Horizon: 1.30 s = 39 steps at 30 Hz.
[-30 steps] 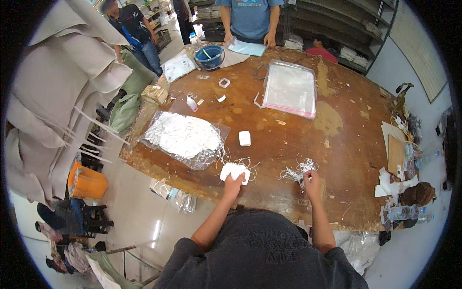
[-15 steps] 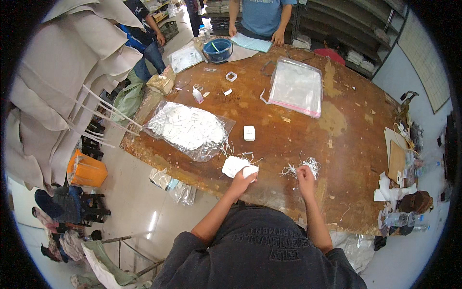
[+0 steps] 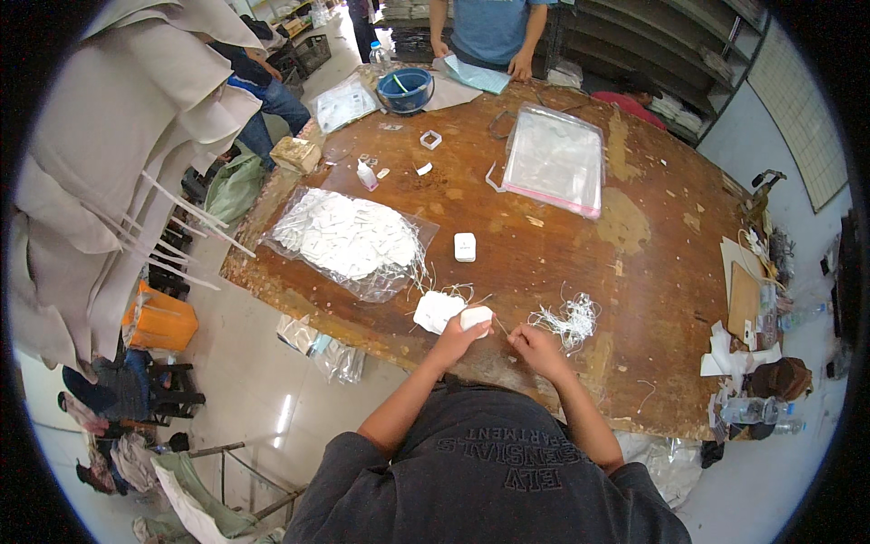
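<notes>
My left hand (image 3: pixel 458 344) is closed around a small white tag (image 3: pixel 476 316), which may be a stack of several. Beside it lies a pile of white tags (image 3: pixel 435 311) with thin strings sticking out. My right hand (image 3: pixel 536 350) has its fingers pinched on a thin string (image 3: pixel 501 328) close to the right side of the held tag. Just right of that hand lies a tangled bundle of white strings (image 3: pixel 571 321). Farther up the table is a neat white stack of tags (image 3: pixel 465 247). A clear plastic bag (image 3: pixel 384 286) full of white tags lies to the left.
The worn wooden table (image 3: pixel 544 272) also holds clear plastic sleeves (image 3: pixel 555 163), a blue bucket (image 3: pixel 405 93), a small white bottle (image 3: pixel 366 176) and a hexagonal ring (image 3: pixel 430 140). A person in a blue shirt (image 3: pixel 494 32) stands at the far edge. Pale sheets (image 3: pixel 118 136) hang at left.
My right hand has moved left from the string bundle to beside my left hand, bringing a string. My left hand stays nearly in place with the tag.
</notes>
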Each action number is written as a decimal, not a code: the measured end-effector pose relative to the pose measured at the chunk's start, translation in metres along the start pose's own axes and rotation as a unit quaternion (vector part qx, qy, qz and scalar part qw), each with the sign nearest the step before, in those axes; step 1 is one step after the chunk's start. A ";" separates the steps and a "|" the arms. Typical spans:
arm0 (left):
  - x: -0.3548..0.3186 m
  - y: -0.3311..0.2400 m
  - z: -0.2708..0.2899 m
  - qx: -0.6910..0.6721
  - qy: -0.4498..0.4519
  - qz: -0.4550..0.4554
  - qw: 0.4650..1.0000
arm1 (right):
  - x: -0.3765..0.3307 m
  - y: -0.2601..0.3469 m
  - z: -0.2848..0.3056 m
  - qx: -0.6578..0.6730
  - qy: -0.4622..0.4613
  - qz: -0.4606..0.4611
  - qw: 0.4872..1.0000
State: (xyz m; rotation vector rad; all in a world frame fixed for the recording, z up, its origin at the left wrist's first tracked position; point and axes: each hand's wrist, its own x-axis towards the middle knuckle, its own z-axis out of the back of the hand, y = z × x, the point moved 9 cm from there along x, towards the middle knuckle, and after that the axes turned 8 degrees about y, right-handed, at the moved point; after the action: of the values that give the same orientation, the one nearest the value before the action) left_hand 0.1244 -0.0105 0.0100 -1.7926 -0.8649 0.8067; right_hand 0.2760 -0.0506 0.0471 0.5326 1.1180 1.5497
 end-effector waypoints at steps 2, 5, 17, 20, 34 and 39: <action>0.001 -0.012 0.002 -0.036 -0.021 -0.022 0.999 | 0.003 -0.017 -0.017 0.160 0.038 -0.053 0.985; 0.001 -0.021 -0.002 -0.071 -0.034 -0.031 0.996 | 0.007 -0.028 -0.029 0.440 -0.005 -0.043 0.897; -0.011 0.026 -0.050 0.098 0.147 0.134 0.975 | 0.014 -0.036 -0.019 0.638 -0.121 -0.031 0.760; -0.012 0.024 -0.046 0.110 0.147 0.121 0.975 | 0.014 -0.051 -0.001 0.708 -0.177 -0.001 0.684; 0.005 0.024 -0.005 -0.099 -0.063 0.066 0.991 | 0.007 -0.021 0.048 0.343 -0.262 0.008 0.902; 0.005 -0.019 -0.007 0.055 -0.123 0.017 0.991 | 0.009 0.020 0.032 0.147 -0.202 0.045 0.967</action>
State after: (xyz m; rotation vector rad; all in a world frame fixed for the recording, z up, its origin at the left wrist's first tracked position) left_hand 0.1289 -0.0040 0.0292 -1.6365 -0.9314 1.0933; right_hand 0.2895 -0.0291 0.0770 1.0621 1.0182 1.2763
